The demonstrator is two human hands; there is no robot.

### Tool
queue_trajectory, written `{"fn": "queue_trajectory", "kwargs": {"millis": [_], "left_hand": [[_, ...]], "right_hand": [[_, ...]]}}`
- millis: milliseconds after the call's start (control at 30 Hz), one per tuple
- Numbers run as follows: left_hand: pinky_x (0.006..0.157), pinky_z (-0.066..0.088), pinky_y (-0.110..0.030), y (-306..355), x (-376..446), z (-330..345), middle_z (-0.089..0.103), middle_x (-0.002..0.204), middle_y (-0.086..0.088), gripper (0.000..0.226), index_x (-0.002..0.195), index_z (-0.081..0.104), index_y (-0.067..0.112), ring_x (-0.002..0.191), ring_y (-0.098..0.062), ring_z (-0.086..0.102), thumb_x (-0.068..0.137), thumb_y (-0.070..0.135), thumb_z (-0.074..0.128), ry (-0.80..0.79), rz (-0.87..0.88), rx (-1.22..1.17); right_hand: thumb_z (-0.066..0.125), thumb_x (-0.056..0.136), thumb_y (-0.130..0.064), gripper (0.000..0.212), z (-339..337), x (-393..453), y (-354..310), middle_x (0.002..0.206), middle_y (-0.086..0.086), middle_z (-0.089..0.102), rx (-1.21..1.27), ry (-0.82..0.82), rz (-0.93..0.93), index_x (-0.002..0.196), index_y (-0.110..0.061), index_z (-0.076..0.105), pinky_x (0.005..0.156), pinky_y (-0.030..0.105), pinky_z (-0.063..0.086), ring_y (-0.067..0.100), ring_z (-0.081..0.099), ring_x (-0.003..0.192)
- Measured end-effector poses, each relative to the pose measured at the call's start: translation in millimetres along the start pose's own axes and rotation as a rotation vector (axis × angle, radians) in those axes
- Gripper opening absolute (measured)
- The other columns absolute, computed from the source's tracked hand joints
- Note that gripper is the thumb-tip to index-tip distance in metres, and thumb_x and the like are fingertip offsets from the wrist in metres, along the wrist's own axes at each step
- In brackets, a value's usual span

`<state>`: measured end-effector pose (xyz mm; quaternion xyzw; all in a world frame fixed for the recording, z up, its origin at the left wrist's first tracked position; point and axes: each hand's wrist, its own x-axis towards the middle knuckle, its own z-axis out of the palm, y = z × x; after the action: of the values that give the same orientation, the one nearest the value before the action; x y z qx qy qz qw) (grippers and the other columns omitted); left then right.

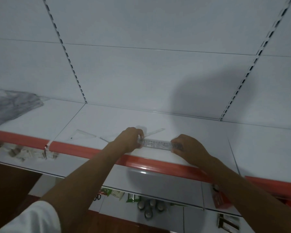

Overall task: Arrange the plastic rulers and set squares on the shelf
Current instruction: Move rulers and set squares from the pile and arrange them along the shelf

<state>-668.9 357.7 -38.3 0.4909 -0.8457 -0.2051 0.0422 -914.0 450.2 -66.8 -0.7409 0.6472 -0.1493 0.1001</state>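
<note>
Placement of a clear ruler (155, 144) on the upper shelf (191, 132). The left hand (130, 140) pinches the ruler's left end with curled fingers; the right hand (186, 147) grips its right end likewise. The ruler lies level, parallel to and just beyond the shelf's red front lip (94, 151), and appears to be at or just above the shelf surface; contact cannot be told. A set square (81, 136) lies flat to the left, and a second ruler (154, 132) lies slantwise just behind the left hand. The step in hand is judged to be squaring the ruler with the front edge. The next move calls for lowering it flat and releasing both ends without nudging the pieces behind. Open shelf extends far and right; the lip bounds the near side.
</note>
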Motion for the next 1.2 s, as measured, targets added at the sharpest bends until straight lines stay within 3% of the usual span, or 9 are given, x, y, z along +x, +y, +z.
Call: {"fn": "queue_trajectory", "kwargs": {"millis": [133, 267, 433, 533, 733, 867, 967, 1100, 1200], "left_hand": [[0.079, 0.045, -0.027, -1, -1, 0, 0.061, 0.111, -0.005, 0.03, 0.108, 0.064, 0.018, 0.093, -0.018, 0.056, 0.081, 0.026, 0.074, -0.005, 0.015, 0.011], [0.08, 0.044, -0.028, -2, -3, -6, 0.055, 0.111, -0.003, 0.037, 0.112, 0.059, 0.02, 0.093, -0.017, 0.054, 0.081, 0.036, 0.072, -0.012, 0.028, 0.042], [0.081, 0.042, -0.026, 12, -4, -19, 0.055, 0.113, -0.004, 0.034, 0.118, 0.058, 0.02, 0.092, -0.015, 0.051, 0.088, 0.036, 0.064, 0.022, 0.106, 0.036], [0.084, 0.041, -0.025, 28, -6, -24, 0.056, 0.114, -0.004, 0.038, 0.122, 0.057, 0.019, 0.098, -0.016, 0.052, 0.088, 0.033, 0.065, 0.039, 0.193, 0.017], [0.079, 0.037, -0.02, 45, -5, -19, 0.058, 0.113, -0.003, 0.035, 0.12, 0.059, 0.018, 0.089, -0.008, 0.046, 0.087, 0.027, 0.067, 0.042, 0.306, -0.002], [0.074, 0.035, -0.018, 47, -4, -14, 0.061, 0.11, -0.004, 0.032, 0.116, 0.061, 0.019, 0.084, -0.007, 0.047, 0.086, 0.025, 0.069, 0.058, 0.315, -0.007], [0.072, 0.038, -0.018, 49, -4, -10, 0.061, 0.108, -0.002, 0.034, 0.116, 0.061, 0.02, 0.08, -0.006, 0.048, 0.085, 0.027, 0.071, 0.048, 0.324, -0.012], [0.077, 0.045, -0.024, 50, -6, -10, 0.062, 0.104, 0.0, 0.04, 0.12, 0.059, 0.02, 0.081, -0.01, 0.051, 0.083, 0.031, 0.072, 0.013, 0.324, 0.008], [0.078, 0.046, -0.025, 44, -7, -11, 0.065, 0.101, -0.001, 0.029, 0.113, 0.062, 0.019, 0.082, -0.012, 0.056, 0.086, 0.027, 0.069, 0.031, 0.304, 0.026]], "right_hand": [[0.066, 0.085, -0.038, 0.029, 1, 0, -3, 0.09, -0.01, 0.051, 0.005, 0.0, 0.029, 0.107, -0.02, 0.066, 0.067, 0.021, 0.036, 0.01, 0.05, 0.078], [0.065, 0.086, -0.038, 0.038, -8, 0, -10, 0.107, -0.005, 0.06, 0.023, -0.03, 0.069, 0.12, -0.021, 0.06, 0.083, 0.025, 0.045, 0.013, 0.057, 0.094], [0.062, 0.088, -0.033, 0.034, -27, 6, -20, 0.106, -0.004, 0.059, 0.065, 0.176, 0.051, 0.119, -0.02, 0.06, 0.086, 0.03, 0.044, 0.013, 0.057, 0.098], [0.064, 0.087, -0.033, 0.037, -35, 9, -29, 0.114, -0.002, 0.056, 0.012, 0.24, -0.006, 0.121, -0.02, 0.059, 0.089, 0.03, 0.041, 0.015, 0.053, 0.104], [0.06, 0.089, -0.04, 0.029, -38, 1, -23, 0.116, -0.008, 0.061, -0.104, 0.217, -0.014, 0.115, -0.028, 0.063, 0.096, 0.032, 0.025, 0.014, 0.05, 0.113], [0.064, 0.085, -0.046, 0.04, -41, -6, -20, 0.108, -0.01, 0.064, -0.025, 0.114, -0.022, 0.12, -0.027, 0.061, 0.095, 0.033, 0.035, 0.011, 0.055, 0.102], [0.061, 0.088, -0.044, 0.035, -41, -11, -19, 0.103, -0.009, 0.064, 0.018, 0.143, -0.012, 0.118, -0.024, 0.062, 0.092, 0.034, 0.039, 0.009, 0.054, 0.094], [0.07, 0.082, -0.039, 0.033, -39, -19, -16, 0.095, -0.009, 0.063, -0.008, 0.221, 0.026, 0.109, -0.022, 0.064, 0.087, 0.033, 0.039, 0.009, 0.056, 0.086], [0.074, 0.078, -0.033, 0.025, -40, -24, -12, 0.082, -0.01, 0.06, -0.001, 0.217, 0.065, 0.096, -0.021, 0.06, 0.079, 0.032, 0.042, 0.01, 0.056, 0.076]]}}
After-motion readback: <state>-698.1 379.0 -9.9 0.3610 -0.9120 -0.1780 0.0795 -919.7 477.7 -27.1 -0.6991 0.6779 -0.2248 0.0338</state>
